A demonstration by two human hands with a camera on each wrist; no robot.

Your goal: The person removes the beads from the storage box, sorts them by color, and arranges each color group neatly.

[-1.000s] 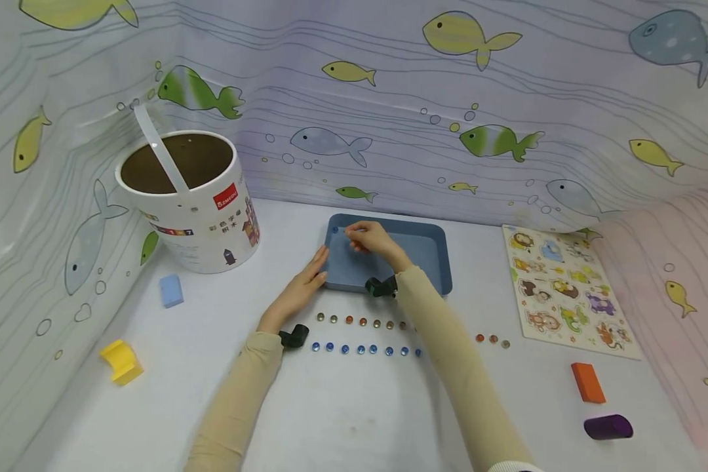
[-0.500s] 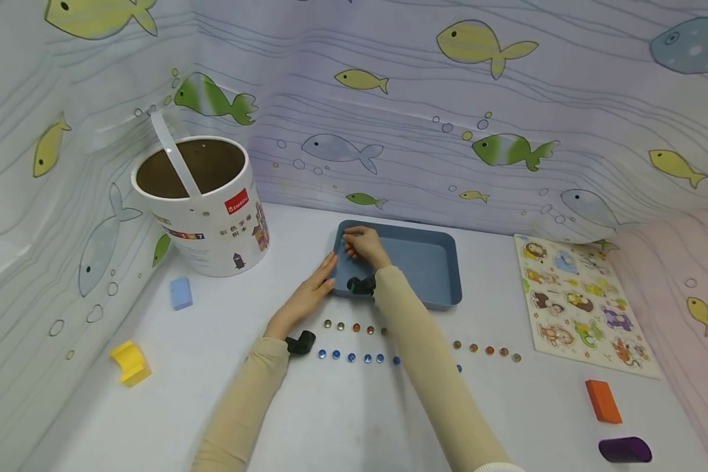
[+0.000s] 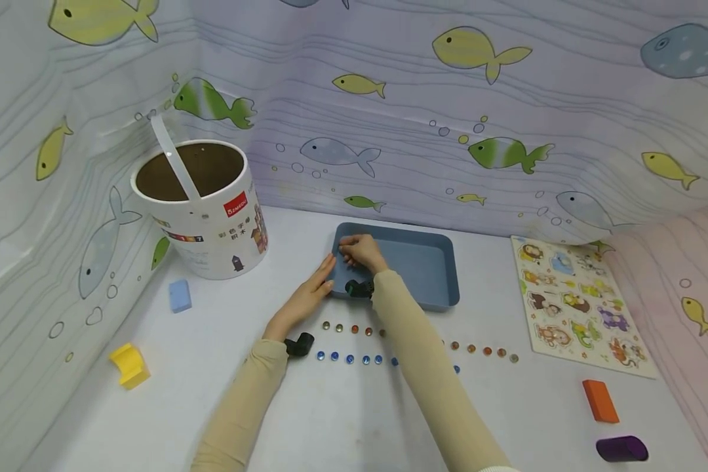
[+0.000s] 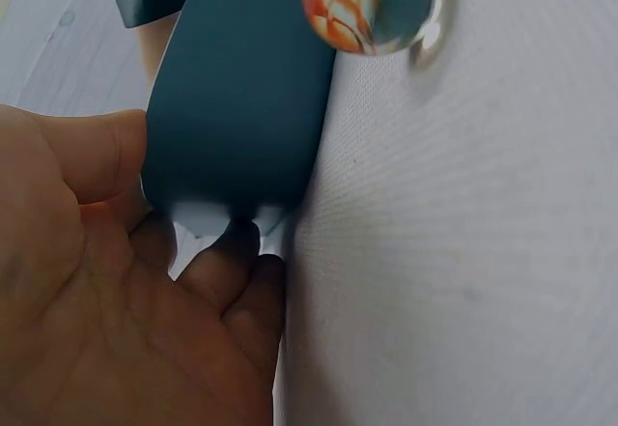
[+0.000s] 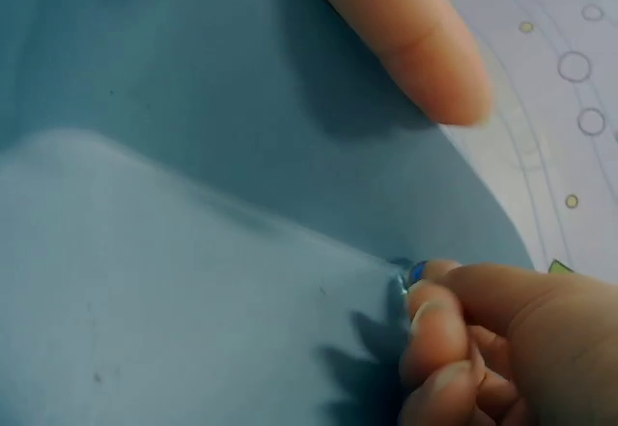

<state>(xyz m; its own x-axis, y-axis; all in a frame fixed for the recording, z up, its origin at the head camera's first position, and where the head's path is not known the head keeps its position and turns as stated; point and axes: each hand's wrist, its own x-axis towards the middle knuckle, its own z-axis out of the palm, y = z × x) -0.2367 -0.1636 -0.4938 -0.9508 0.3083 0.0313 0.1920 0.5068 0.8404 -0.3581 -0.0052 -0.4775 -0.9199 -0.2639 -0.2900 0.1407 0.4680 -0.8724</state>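
Note:
My right hand reaches into the left side of a shallow blue-grey tray, its fingers curled. In the right wrist view its fingertips pinch a small blue glass marble, low down where the tray floor meets the wall. My left hand lies along the outside of the tray's left wall with fingers extended. In the left wrist view the thumb touches the tray's edge, and the other fingertips are partly hidden by the tray corner. Close by on the table is a clear marble with orange swirls.
Two rows of marbles lie in front of the tray: blue ones nearer, orange and clear ones behind, partly covered by the right sleeve. A white bucket and blue and yellow blocks stand left. Right are an animal puzzle board, orange block and purple cylinder.
My right hand has moved left inside the tray and reached the blue marble by its left wall. The left hand keeps its place at the tray while the head view shifts slightly.

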